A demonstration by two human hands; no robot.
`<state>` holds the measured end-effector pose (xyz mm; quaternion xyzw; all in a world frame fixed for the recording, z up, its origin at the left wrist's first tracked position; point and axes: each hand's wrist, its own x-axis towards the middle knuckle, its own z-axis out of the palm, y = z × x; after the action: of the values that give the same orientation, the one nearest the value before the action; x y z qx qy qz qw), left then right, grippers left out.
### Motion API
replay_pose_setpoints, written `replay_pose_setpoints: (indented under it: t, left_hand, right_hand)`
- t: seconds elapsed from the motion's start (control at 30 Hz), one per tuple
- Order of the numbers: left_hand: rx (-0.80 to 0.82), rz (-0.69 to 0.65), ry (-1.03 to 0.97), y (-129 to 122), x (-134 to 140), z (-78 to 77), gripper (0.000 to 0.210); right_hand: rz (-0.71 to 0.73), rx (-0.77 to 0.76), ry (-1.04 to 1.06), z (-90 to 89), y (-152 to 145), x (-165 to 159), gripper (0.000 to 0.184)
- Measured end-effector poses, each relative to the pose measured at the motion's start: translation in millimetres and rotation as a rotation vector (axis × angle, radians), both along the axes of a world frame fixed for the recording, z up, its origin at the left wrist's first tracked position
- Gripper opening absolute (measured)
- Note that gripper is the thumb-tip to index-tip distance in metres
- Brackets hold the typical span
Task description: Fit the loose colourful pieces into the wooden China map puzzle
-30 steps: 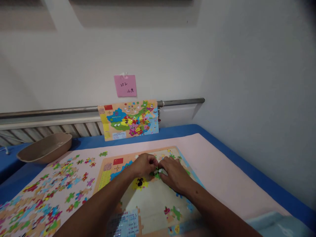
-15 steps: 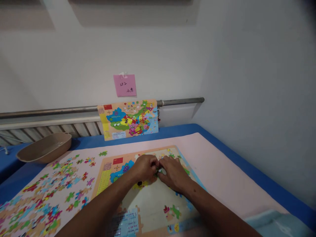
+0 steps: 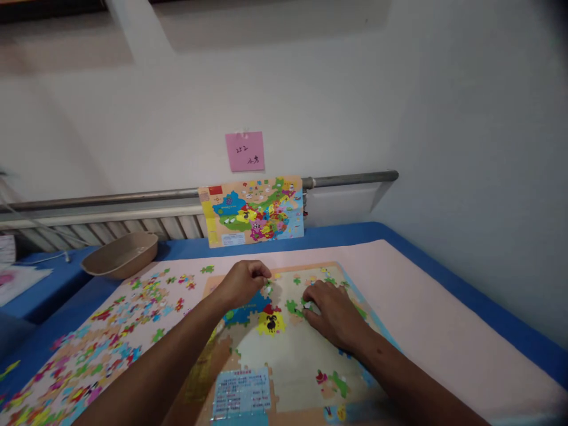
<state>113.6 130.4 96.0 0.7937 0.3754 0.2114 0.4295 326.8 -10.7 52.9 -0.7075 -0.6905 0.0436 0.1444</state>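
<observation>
A partly filled map puzzle board (image 3: 310,361) lies before me, its pale base showing between joined pieces. Over its upper left part, my left hand (image 3: 243,285) is closed in a pinch; whatever its fingertips hold is too small to make out. A small white-and-green puzzle piece (image 3: 268,289) shows just below them. My right hand (image 3: 335,315) rests on the board's right half, thumb and fingers curled around a green-and-white puzzle piece (image 3: 310,306). To its left is a green piece (image 3: 291,307), and a yellow section with a black ram (image 3: 271,322) joins the blue section (image 3: 244,312).
Many loose puzzle pieces (image 3: 119,331) spread over the pink sheet (image 3: 426,313) at left. Behind them stands a brown basin (image 3: 122,254). A printed map picture (image 3: 255,213) leans against the pipe (image 3: 355,178) at the back. A pink note (image 3: 245,151) hangs on the wall.
My hands have come apart: the left has moved up and away from the right, which stays over the board. The view has shifted left, revealing more of the blue surface there.
</observation>
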Motion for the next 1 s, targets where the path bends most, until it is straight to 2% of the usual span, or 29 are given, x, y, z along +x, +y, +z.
replay_pose_setpoints:
  t: [0.13, 0.3, 0.43, 0.63, 1.0]
  left_hand:
    - [-0.089, 0.065, 0.033, -7.1, -50.4, -3.9, 0.011]
    - [-0.197, 0.103, 0.063, -28.4, -81.9, -27.8, 0.015]
    - [-0.226, 0.135, 0.064, -34.0, -83.4, -41.7, 0.014]
    - [-0.216, 0.206, 0.078, -31.1, -79.4, -54.2, 0.012]
    - [-0.040, 0.245, 0.201, -34.0, -81.6, -58.2, 0.024]
  right_hand:
    - [0.006, 0.001, 0.004, 0.2, 1.0, -0.5, 0.008]
    - [0.018, -0.012, -0.007, -1.9, 2.7, 1.3, 0.007]
    - [0.025, -0.017, -0.022, -5.9, 5.5, 3.9, 0.007]
    - [0.045, -0.014, -0.014, -7.6, 6.1, 6.1, 0.006]
    - [0.064, 0.007, -0.009, -11.7, 6.6, 9.1, 0.008]
